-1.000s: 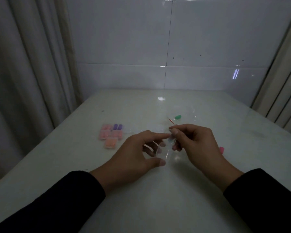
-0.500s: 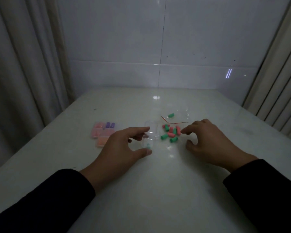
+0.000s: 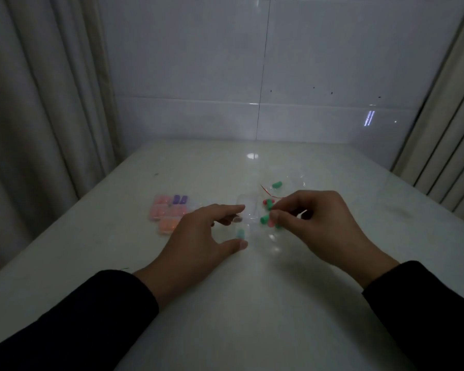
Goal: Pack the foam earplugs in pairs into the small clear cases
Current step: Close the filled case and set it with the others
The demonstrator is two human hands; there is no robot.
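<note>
My left hand [image 3: 198,236] holds a small clear case [image 3: 245,218] between thumb and forefinger on the white table [image 3: 225,303]. The case is open and one teal earplug [image 3: 240,233] lies inside it. My right hand [image 3: 316,223] pinches a green earplug [image 3: 265,219] just right of the case. A few loose green and red earplugs [image 3: 268,202] lie behind it, partly hidden by my right fingers. One more green earplug [image 3: 277,185] lies farther back.
Several filled cases with pink, purple and orange earplugs [image 3: 169,211] are grouped left of my left hand. A crumpled clear bag with a red strip [image 3: 289,183] lies behind the loose earplugs. Curtains hang on both sides; a tiled wall stands behind the table.
My right hand closed over the loose pile and lifted a green earplug toward the case. My left hand kept its hold on the open case.
</note>
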